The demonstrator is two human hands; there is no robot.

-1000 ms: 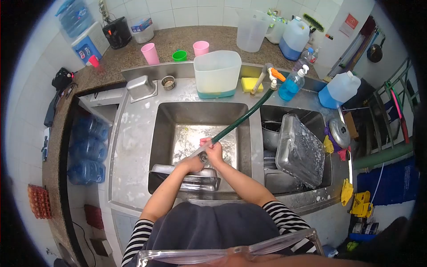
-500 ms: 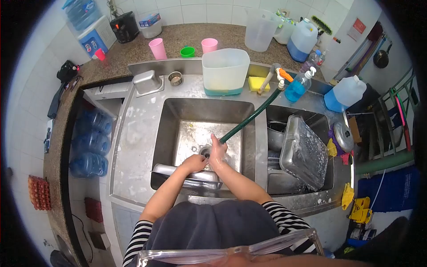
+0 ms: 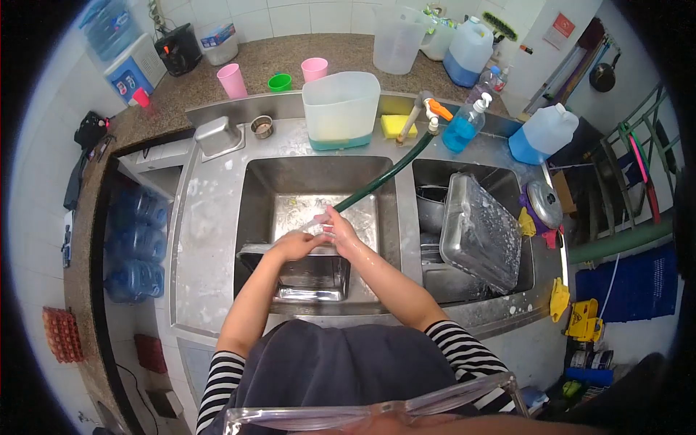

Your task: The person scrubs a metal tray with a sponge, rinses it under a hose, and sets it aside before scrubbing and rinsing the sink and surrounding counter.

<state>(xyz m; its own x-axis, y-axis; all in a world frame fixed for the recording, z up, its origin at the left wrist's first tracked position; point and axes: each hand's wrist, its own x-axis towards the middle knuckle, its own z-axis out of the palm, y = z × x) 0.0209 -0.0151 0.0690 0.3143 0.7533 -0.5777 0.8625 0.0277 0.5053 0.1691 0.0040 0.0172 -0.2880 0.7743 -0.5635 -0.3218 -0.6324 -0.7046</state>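
Note:
My right hand (image 3: 344,236) is closed around the end of a green hose (image 3: 384,176) that runs down from the tap. Water comes from the hose end in front of my fingers. My left hand (image 3: 293,246) grips the far rim of a rectangular metal pan (image 3: 312,275), its fingertips close to my right hand. The pan stands tilted in the near part of the left sink basin (image 3: 246,196), its shiny inside facing me. Some of its rim is hidden by my hands.
In the right basin, a large soapy metal pan (image 3: 482,232) leans over a pot (image 3: 431,210). Behind the basins stand a plastic container (image 3: 341,109), a yellow sponge (image 3: 397,127), the orange-handled tap (image 3: 438,110), a blue soap bottle (image 3: 464,127) and a jug (image 3: 544,134).
The metal pan has tipped up, so its inside shows. My left hand has moved from near the drain to its rim. My right hand and the hose have shifted slightly left and up.

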